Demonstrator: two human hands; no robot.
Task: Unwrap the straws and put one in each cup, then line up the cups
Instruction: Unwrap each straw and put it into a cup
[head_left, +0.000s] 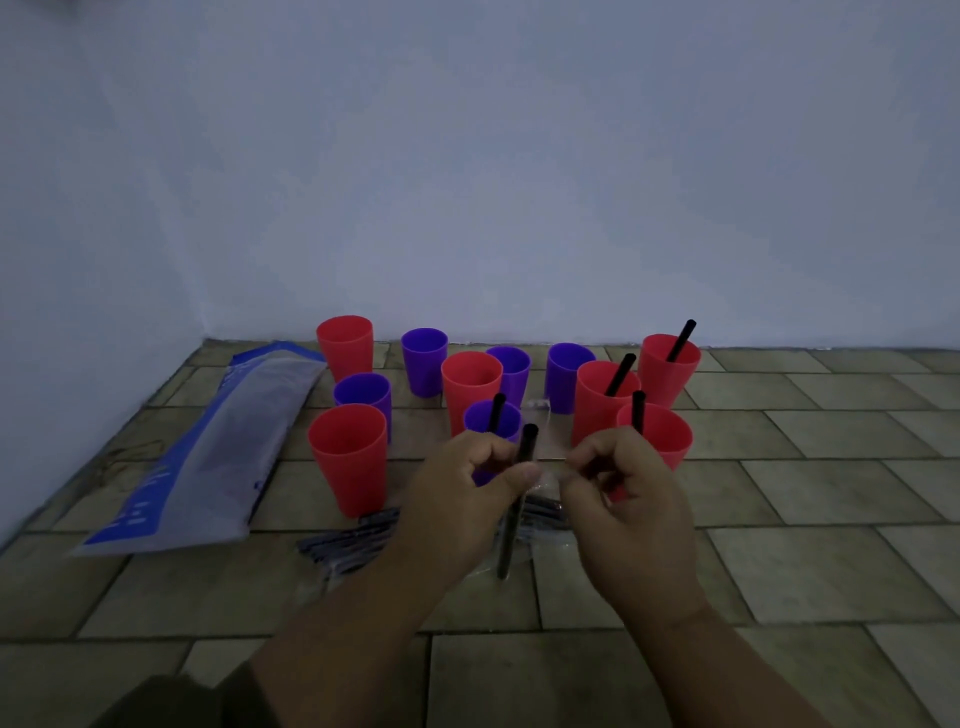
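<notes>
The left hand (467, 486) held a thin black plastic straw (527, 442) upright in a closed grip, above the tiled floor (789, 525) and just in front of the red and purple plastic cups (348, 460). The right hand (626, 486) pinched the clear plastic wrapper (549, 480) in a narrow grip. Four cups held straws. A pile of wrapped straws (353, 545) lay under the hands.

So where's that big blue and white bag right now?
In the head view, the bag lies flat on the floor at left, beside the near red cup.
</notes>
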